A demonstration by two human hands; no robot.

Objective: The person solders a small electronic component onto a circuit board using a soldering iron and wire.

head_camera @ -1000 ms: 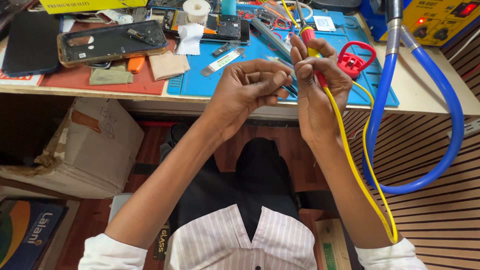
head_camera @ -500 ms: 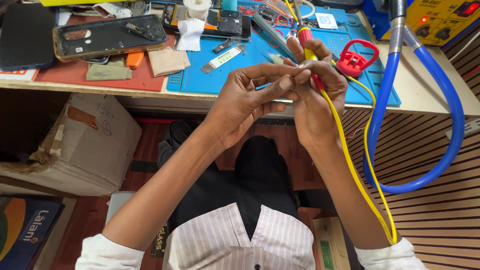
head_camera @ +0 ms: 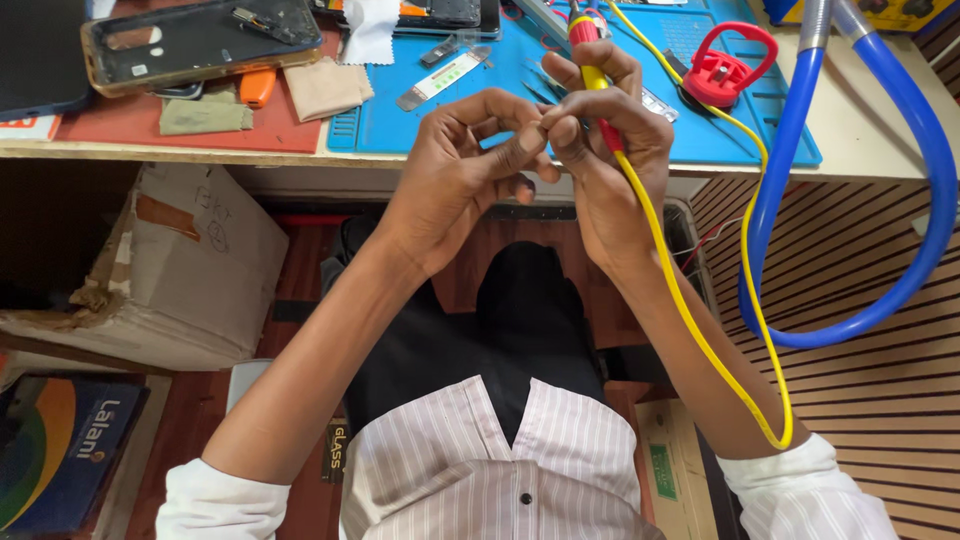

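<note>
Both hands meet just off the workbench's front edge, over the lap. Right hand (head_camera: 610,160) grips a red-and-yellow tool (head_camera: 592,75) with a yellow cable (head_camera: 690,320) trailing down the forearm. Left hand (head_camera: 470,170) pinches something tiny against the right fingertips; too small to identify. Judgement: keep the pinch tight and over the blue mat (head_camera: 620,120), so a dropped part stays findable.

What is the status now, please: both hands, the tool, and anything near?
Right hand grips yellow-and-red tool, yellow cable trailing. Left hand pinches at right fingertips; item between them too small to tell. Red suction cup close by on blue mat.
</note>
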